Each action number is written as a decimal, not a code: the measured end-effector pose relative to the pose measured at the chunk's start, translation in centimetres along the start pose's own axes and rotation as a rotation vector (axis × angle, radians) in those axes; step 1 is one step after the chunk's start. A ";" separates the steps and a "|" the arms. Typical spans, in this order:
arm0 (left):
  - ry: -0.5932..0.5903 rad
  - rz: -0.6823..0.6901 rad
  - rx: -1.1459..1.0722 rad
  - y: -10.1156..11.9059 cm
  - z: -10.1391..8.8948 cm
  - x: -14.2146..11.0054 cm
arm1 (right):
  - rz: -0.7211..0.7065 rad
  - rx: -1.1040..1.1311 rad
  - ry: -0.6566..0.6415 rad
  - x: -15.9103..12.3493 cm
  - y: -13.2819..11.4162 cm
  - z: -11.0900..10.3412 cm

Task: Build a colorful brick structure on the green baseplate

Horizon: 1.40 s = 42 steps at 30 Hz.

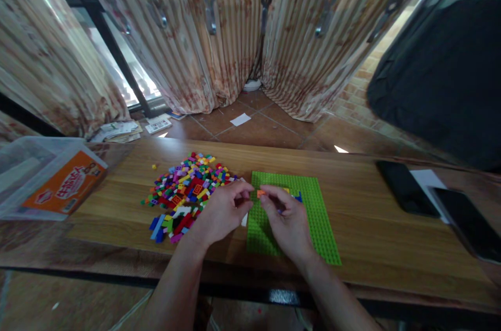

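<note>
My right hand (288, 221) is over the green studded baseplate (319, 234), pinching a small orange brick (260, 193) between thumb and fingertips. Just left of it, at the plate's left edge, my left hand (225, 211) has its fingers curled together; whether something small sits in them cannot be seen. Partly behind my right hand, a blue brick (298, 197) and a yellow brick (287, 190) are on the plate. A heap of mixed coloured bricks (183, 185) spreads over the table to the left, beside my left hand.
A clear plastic box (43, 148) with an orange label stands at the table's left end. Two dark phones (407, 187) and white paper (428, 179) lie at the right. One yellow brick (154, 166) sits apart near the back of the wooden table (376, 247). Curtains hang beyond.
</note>
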<state>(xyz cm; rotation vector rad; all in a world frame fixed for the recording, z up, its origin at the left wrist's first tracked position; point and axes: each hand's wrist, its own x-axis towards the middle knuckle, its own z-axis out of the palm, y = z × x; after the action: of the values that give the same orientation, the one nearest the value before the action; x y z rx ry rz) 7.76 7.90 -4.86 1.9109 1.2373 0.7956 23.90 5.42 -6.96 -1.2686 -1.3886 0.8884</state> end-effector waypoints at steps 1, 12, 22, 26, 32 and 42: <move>0.010 0.003 0.008 -0.1 0.1 0.1 | 0.019 0.000 0.038 0.3 0.1 -0.7; -0.015 0.006 0.105 -0.4 0.3 0.3 | 0.222 -0.150 0.070 2.2 2.8 -9.6; -0.071 0.011 0.195 0.2 1.3 0.6 | 0.177 -0.378 -0.135 1.7 2.4 -9.5; -0.086 0.016 0.219 0.0 1.2 0.6 | 0.193 -0.360 -0.146 1.7 2.5 -9.4; -0.082 0.029 0.251 -0.3 1.2 0.4 | 0.178 -0.351 -0.124 1.6 2.7 -9.3; -0.088 0.037 0.272 -0.4 1.4 0.3 | 0.253 -0.182 0.012 2.2 4.1 -8.8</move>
<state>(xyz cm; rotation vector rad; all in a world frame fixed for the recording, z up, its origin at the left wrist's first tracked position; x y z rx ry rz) 8.82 7.96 -5.97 2.1665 1.3130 0.5780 33.55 7.33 -8.58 -1.6129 -1.3416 0.9378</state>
